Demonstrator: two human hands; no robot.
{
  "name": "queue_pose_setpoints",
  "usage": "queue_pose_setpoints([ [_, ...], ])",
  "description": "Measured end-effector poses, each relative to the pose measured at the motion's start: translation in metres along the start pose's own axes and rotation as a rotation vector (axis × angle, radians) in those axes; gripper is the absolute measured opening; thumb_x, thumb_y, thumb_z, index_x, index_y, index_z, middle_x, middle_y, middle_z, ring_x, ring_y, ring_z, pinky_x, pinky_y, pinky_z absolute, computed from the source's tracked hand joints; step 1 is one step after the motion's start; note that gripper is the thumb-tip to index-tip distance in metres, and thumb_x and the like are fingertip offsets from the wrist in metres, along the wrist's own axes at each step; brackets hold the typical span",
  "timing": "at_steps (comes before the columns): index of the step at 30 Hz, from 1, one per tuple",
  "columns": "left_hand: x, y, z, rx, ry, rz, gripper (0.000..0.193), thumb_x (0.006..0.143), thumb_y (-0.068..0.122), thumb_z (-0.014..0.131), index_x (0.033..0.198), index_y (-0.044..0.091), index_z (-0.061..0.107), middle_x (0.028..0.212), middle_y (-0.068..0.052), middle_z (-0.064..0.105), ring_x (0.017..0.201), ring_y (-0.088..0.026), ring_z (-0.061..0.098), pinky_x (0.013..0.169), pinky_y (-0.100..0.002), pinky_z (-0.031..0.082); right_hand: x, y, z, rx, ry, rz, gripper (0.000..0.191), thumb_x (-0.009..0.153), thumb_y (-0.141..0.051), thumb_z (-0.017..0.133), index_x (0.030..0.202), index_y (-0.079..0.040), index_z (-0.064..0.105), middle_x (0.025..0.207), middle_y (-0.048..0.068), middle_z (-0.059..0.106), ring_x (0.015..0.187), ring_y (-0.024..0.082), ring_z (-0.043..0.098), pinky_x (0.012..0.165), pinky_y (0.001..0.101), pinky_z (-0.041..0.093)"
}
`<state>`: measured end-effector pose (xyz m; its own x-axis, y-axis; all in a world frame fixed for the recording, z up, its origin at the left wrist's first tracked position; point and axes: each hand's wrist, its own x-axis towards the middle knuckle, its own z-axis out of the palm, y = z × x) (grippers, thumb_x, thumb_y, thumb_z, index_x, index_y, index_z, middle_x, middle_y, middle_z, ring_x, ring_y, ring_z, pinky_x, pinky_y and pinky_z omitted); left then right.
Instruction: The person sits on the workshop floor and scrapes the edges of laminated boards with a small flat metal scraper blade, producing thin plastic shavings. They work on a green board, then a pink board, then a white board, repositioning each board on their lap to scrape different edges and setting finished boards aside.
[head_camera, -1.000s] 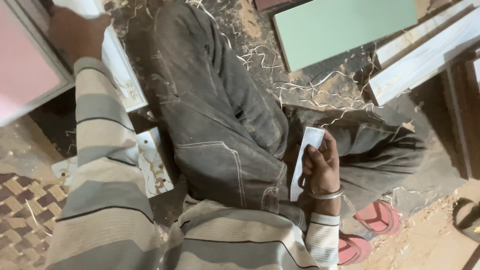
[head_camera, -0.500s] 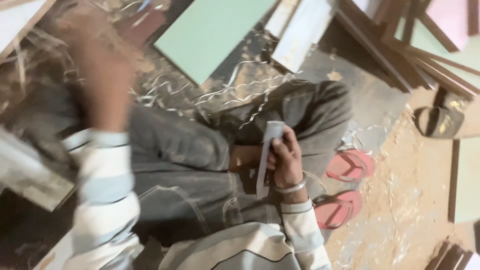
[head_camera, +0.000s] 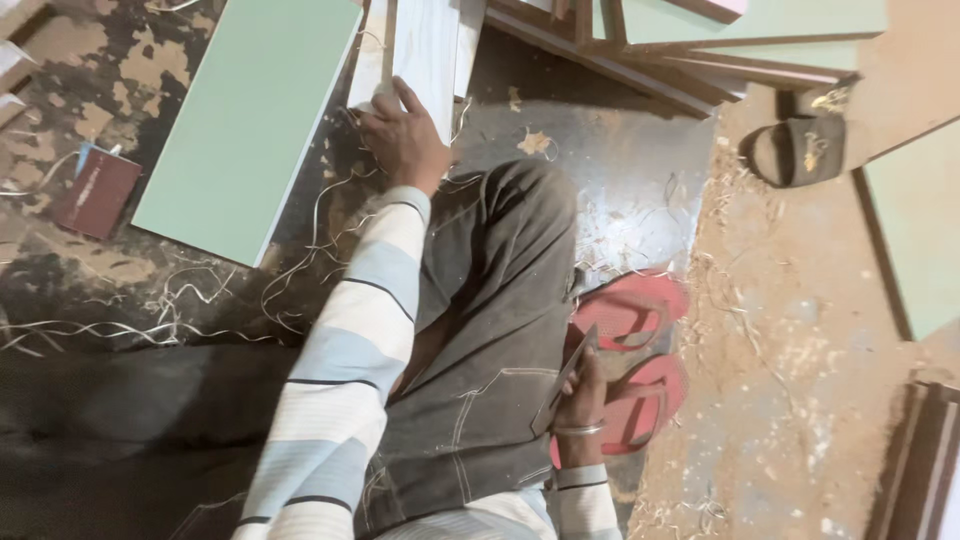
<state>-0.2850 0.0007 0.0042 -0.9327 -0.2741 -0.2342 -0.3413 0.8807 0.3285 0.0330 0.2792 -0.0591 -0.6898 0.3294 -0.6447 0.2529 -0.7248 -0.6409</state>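
Two hands are working apart here. The left hand (head_camera: 403, 135) is reaching forward, fingers curling over the end of a pale board (head_camera: 425, 55) lying on the floor beside a green panel (head_camera: 250, 120). The right hand (head_camera: 580, 400) is gripping a thin flat blade (head_camera: 568, 375) beside the knee, near the red sandals (head_camera: 640, 350). Lifting the board well probably means taking a full grip near its end and keeping the blade pointing away from the leg.
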Motion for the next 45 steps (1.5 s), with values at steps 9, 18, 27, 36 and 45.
queue_pose_setpoints([
  [9,-0.090,-0.028,-0.064,-1.213,-0.348,-0.099,0.116,0.075,0.016,0.086,0.163,0.020,0.010,0.162,-0.024,0.030,0.128,-0.036,0.062,0.084,-0.044,0.063,-0.042,-0.044,0.056,-0.275,-0.087,-0.195,0.021,0.102,-0.010,0.061,0.114,-0.016,0.045,0.069,-0.005,0.041,0.050,0.006,0.035,0.042,0.0231,0.028],
  [18,-0.312,-0.016,-0.019,-0.864,-0.070,0.407,0.096,0.096,0.026,0.077,0.163,-0.003,0.014,0.151,-0.032,0.040,0.136,-0.048,0.051,0.110,-0.050,0.046,-0.121,-0.073,0.079,-0.542,-0.311,-0.045,0.028,0.107,-0.008,0.055,0.133,-0.007,0.047,0.074,-0.004,0.046,0.054,0.005,0.038,0.045,0.0226,0.030],
  [27,-0.322,-0.015,0.024,-0.495,0.117,0.426,0.080,0.111,0.037,0.062,0.161,-0.007,0.018,0.137,-0.027,0.042,0.124,-0.042,0.041,0.108,-0.055,0.033,-0.193,-0.052,0.051,-0.772,-0.194,0.010,0.063,0.101,-0.008,0.057,0.159,-0.021,0.034,0.071,-0.002,0.051,0.057,0.005,0.040,0.050,0.0209,0.034],
  [36,-0.329,-0.009,0.046,-0.533,0.196,0.341,0.075,0.116,0.047,0.056,0.159,-0.001,0.019,0.132,-0.019,0.042,0.122,-0.033,0.042,0.106,-0.048,0.032,-0.190,-0.045,0.042,-0.674,-0.074,0.029,0.048,0.104,-0.010,0.057,0.150,-0.015,0.044,0.072,-0.002,0.050,0.054,0.007,0.041,0.046,0.0238,0.035],
  [45,-0.331,0.005,0.050,-0.519,0.251,0.231,0.070,0.116,0.051,0.052,0.159,0.005,0.022,0.131,-0.015,0.045,0.121,-0.030,0.043,0.104,-0.045,0.033,-0.189,-0.041,0.044,-0.660,-0.055,0.014,0.044,0.105,-0.012,0.058,0.146,-0.015,0.044,0.072,0.000,0.052,0.052,0.008,0.043,0.045,0.0250,0.037],
])
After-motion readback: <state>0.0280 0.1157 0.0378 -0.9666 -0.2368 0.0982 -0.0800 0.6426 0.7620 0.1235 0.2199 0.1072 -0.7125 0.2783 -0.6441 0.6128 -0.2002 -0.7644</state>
